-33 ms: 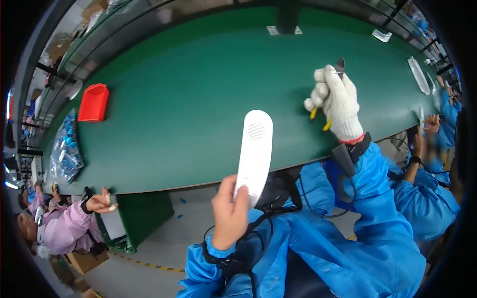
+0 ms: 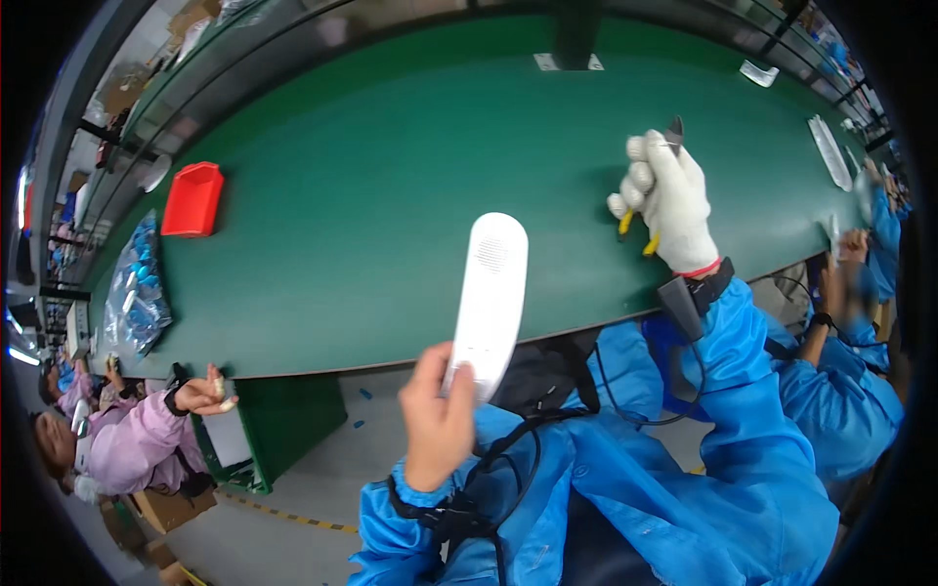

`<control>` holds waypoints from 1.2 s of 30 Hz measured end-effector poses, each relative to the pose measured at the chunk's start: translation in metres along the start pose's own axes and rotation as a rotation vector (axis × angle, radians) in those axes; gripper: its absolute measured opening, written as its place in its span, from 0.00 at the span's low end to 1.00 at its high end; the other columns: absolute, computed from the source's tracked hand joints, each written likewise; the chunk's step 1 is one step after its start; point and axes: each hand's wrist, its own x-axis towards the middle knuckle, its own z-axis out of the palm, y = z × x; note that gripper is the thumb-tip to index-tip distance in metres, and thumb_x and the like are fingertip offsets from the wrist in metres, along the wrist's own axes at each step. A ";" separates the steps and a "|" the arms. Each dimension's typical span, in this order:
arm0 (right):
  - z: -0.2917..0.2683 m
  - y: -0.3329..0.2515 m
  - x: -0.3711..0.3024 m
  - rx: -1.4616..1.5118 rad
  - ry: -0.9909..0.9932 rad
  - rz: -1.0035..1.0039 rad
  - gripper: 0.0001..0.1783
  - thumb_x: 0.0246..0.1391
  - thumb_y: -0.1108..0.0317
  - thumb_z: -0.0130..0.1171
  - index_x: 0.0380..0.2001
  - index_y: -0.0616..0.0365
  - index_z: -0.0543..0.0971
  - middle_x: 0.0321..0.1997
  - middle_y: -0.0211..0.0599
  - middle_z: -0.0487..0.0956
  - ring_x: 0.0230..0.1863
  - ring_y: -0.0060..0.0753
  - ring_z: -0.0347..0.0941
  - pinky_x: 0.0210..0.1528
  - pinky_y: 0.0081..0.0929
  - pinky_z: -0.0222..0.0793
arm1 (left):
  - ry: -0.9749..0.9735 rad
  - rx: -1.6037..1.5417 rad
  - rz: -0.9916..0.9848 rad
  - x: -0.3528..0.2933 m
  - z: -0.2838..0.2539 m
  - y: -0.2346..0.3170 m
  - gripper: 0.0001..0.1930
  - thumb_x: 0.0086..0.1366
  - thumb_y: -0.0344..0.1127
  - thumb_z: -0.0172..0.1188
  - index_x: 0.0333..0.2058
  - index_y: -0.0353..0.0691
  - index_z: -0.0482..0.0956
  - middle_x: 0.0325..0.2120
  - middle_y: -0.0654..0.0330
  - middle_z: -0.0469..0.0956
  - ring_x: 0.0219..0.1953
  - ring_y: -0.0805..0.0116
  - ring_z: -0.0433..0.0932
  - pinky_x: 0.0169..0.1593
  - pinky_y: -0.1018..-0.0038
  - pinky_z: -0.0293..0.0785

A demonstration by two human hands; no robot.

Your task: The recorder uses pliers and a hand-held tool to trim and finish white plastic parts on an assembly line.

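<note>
A long white plastic shell [image 2: 495, 293], shaped like a phone handset with a patch of fine slots near its rounded top, stands tilted in front of the table edge. My bare left hand [image 2: 437, 415] grips its lower end between thumb and fingers. Over the right part of the green table, my right hand [image 2: 672, 200] wears a white knitted glove with a red cuff. It is closed around a pair of cutting pliers [image 2: 675, 135]; the dark jaws stick out past the fingers, and the yellow handle ends show below the palm.
On the table's left are a red bin [image 2: 193, 201] and a clear bag of blue parts [image 2: 140, 291]. White strips [image 2: 830, 152] lie at the far right. A dark post [image 2: 575, 39] rises from the back. People in pink [image 2: 127, 439] and blue [image 2: 845, 381] sit on either side.
My left hand and the white shell have shifted slightly left, and the shell leans a little more. My right hand keeps its grip on the pliers.
</note>
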 end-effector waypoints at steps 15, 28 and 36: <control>-0.019 0.011 0.015 0.179 -0.059 0.077 0.15 0.70 0.54 0.51 0.40 0.55 0.73 0.22 0.21 0.64 0.22 0.22 0.60 0.30 0.33 0.67 | 0.486 1.071 0.513 0.101 -0.118 0.003 0.18 0.60 0.27 0.60 0.50 0.34 0.76 0.50 0.47 0.76 0.55 0.47 0.73 0.61 0.58 0.67; -0.018 0.009 0.020 0.078 -0.171 0.039 0.10 0.62 0.62 0.57 0.34 0.57 0.76 0.21 0.25 0.68 0.18 0.26 0.67 0.26 0.35 0.73 | 0.121 0.997 0.620 0.148 -0.081 -0.014 0.22 0.62 0.32 0.60 0.56 0.37 0.77 0.61 0.47 0.72 0.64 0.45 0.68 0.66 0.57 0.63; -0.026 0.003 0.025 0.190 -0.192 0.147 0.15 0.68 0.58 0.53 0.37 0.61 0.73 0.24 0.29 0.71 0.21 0.30 0.73 0.29 0.36 0.78 | 0.129 1.007 0.539 0.141 -0.078 -0.015 0.21 0.66 0.27 0.54 0.58 0.34 0.73 0.63 0.47 0.68 0.66 0.45 0.64 0.69 0.55 0.58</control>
